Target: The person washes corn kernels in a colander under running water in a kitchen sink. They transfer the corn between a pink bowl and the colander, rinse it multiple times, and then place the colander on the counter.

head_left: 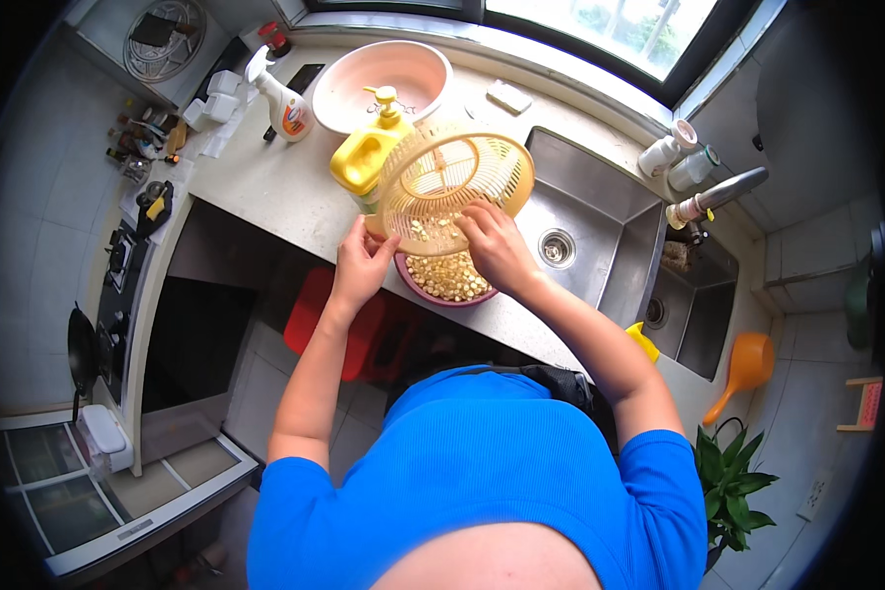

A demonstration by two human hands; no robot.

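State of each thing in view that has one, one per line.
Yellow colander: tilted over the purple bowl, some pale pieces inside.
Purple bowl: upright, holding many pale pieces.
Left hand: gripping the colander's rim.
Right hand: fingers at the colander's inside; grip unclear.
Yellow pump bottle: upright.
Spray bottle: upright.
Faucet: no stream visible.

Ribbed, bright blue short-sleeved top (pixel 506 457)

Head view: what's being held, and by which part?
The left hand holds the tilted yellow basket by its rim; whether the right hand grips it is unclear.
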